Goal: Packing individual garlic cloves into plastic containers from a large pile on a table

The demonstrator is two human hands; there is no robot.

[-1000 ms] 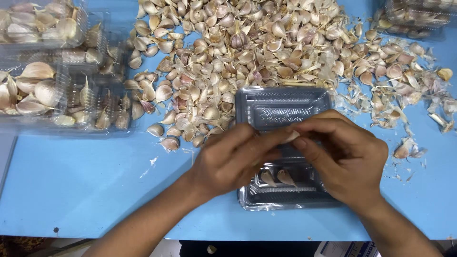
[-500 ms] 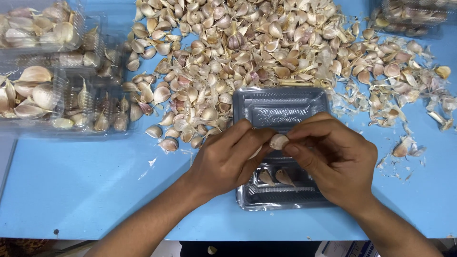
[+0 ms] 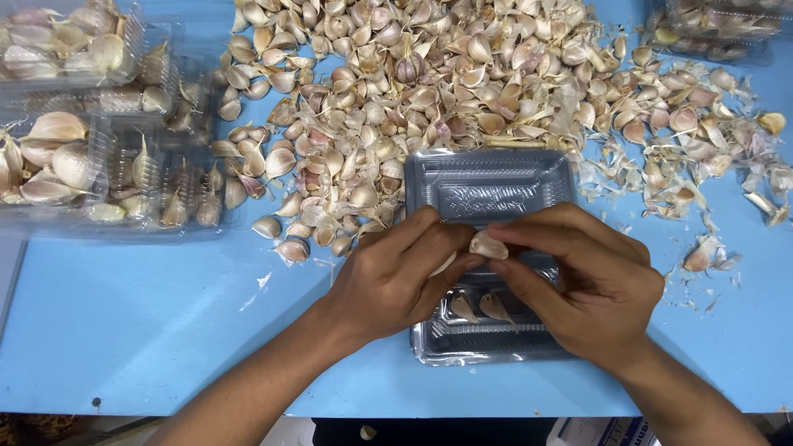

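- The clear plastic tray (image 3: 487, 194) at mid-frame is partly hidden: both hands cover its middle.
- The garlic clove (image 3: 487, 245) shows only in part, pinched between the fingertips of the left hand (image 3: 396, 277) and right hand (image 3: 591, 285).
- The garlic pile (image 3: 429, 74) is cut off by the top edge.
- The filled containers (image 3: 83, 124) at upper left run past the frame's left edge.
- A box (image 3: 599, 431) at the bottom edge is cut off.

It looked like a produce-packing workplace: a blue worktable (image 3: 140, 330) carried a garlic clove heap (image 3: 429, 91) at twelve o'clock and filled clear plastic packs (image 3: 83, 140) at ten o'clock.
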